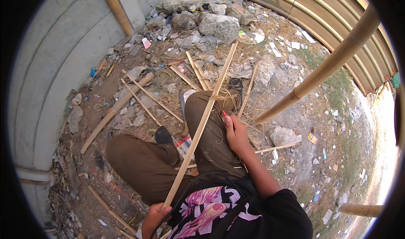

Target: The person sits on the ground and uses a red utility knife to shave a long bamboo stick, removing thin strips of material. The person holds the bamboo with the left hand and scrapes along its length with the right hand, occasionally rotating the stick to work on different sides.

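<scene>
Ground (295, 163) of littered dirt — concrete wall (55, 70) beside.

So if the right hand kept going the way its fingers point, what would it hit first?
Probably the long bamboo strip lying across the knee, just beyond the right hand fingertips; depth is hard to judge here.

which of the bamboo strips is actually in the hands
The long bamboo strip lying across the knee: the left hand grips its near end and the right hand rests beside it. The others lie loose on the ground.
</scene>
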{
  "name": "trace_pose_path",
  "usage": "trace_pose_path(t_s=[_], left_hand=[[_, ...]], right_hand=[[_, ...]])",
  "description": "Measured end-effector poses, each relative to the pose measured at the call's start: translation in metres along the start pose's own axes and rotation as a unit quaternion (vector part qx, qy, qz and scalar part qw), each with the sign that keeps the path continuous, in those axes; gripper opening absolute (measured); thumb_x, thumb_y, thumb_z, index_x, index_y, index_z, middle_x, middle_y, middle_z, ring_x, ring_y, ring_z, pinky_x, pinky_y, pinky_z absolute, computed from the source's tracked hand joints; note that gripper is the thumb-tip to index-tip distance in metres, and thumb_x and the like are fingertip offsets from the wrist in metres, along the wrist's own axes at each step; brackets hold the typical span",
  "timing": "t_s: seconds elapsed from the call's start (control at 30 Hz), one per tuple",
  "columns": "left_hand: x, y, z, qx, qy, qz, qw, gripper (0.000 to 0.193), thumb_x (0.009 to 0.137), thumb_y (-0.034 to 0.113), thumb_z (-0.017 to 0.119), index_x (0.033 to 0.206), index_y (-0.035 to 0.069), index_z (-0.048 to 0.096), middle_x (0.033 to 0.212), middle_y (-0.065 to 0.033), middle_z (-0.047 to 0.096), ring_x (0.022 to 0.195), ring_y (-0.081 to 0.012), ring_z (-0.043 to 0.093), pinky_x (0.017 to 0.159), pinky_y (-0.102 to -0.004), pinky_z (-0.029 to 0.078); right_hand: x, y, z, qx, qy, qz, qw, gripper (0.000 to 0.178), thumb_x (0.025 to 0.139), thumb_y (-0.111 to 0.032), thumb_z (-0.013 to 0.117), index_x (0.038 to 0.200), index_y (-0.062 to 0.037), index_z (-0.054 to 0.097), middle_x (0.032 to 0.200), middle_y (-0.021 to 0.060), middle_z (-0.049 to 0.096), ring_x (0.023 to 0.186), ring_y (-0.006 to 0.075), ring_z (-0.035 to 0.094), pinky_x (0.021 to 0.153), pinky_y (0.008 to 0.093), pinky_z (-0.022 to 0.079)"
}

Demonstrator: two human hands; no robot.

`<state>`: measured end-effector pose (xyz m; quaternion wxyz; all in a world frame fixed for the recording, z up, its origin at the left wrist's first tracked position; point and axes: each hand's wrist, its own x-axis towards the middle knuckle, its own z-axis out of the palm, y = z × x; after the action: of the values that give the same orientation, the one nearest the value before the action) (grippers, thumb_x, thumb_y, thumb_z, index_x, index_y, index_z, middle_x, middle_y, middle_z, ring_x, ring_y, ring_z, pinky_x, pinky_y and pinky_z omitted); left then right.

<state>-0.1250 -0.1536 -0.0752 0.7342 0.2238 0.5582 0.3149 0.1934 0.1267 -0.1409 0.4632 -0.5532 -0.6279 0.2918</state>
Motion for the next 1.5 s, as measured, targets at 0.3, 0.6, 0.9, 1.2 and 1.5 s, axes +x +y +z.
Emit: trace_pose_path(t_s=[0.3,0.6,0.9,1.2,1.5], left_hand=[[-0.001,0.011,0.003,0.024,0.011,-0.035,0.999,0.036,0.101,0.034,0.061,0.082,0.003,0.06,0.059,0.0013,0.053,0.048,-0.0048,0.043,0.047,-0.0225,0.033],[0.003,0.011,0.005,0.002,-0.023,-0.017,1.0,0.033,0.104,0.028,0.056,0.082,0.003,0.057,0.058,0.0015,0.05,0.047,-0.0047,0.04,0.047,-0.0233,0.033],[0.006,0.005,0.002,-0.011,-0.034,0.003,0.999,0.032,0.104,0.025,0.055,0.082,0.002,0.055,0.056,0.0016,0.047,0.045,-0.0054,0.039,0.047,-0.0238,0.033],[0.004,0.006,0.001,-0.018,-0.033,-0.008,0.999,0.033,0.105,0.025,0.053,0.081,0.002,0.054,0.055,0.0014,0.045,0.044,-0.0059,0.038,0.048,-0.024,0.033],[0.006,0.008,0.006,0.023,-0.026,-0.022,0.999,0.035,0.105,0.028,0.053,0.08,0.004,0.054,0.055,0.0023,0.046,0.044,-0.0054,0.039,0.049,-0.0233,0.035]], right_hand=[[0.0,-0.032,-0.016,-0.132,-0.043,-0.096,0.986,0.027,0.095,-0.034,0.064,0.089,-0.0073,0.065,0.069,0.014,0.062,0.058,0.0335,0.062,0.052,0.0421,0.046],[-0.002,-0.035,-0.006,-0.126,0.005,-0.028,0.992,0.028,0.093,-0.036,0.068,0.087,-0.0082,0.067,0.068,0.0127,0.063,0.059,0.0326,0.063,0.052,0.0415,0.046],[0.01,-0.019,0.005,-0.066,0.076,0.04,0.994,0.031,0.093,-0.037,0.068,0.088,-0.0064,0.067,0.064,0.0153,0.062,0.056,0.0339,0.062,0.052,0.0412,0.046],[0.0,-0.036,-0.012,-0.108,-0.019,-0.077,0.991,0.027,0.09,-0.031,0.072,0.086,-0.0045,0.068,0.063,0.0164,0.059,0.053,0.0317,0.059,0.051,0.039,0.045],[-0.001,-0.035,-0.003,-0.136,0.002,-0.028,0.99,0.034,0.092,-0.042,0.068,0.082,-0.0097,0.065,0.062,0.0118,0.061,0.055,0.033,0.062,0.05,0.0425,0.045]])
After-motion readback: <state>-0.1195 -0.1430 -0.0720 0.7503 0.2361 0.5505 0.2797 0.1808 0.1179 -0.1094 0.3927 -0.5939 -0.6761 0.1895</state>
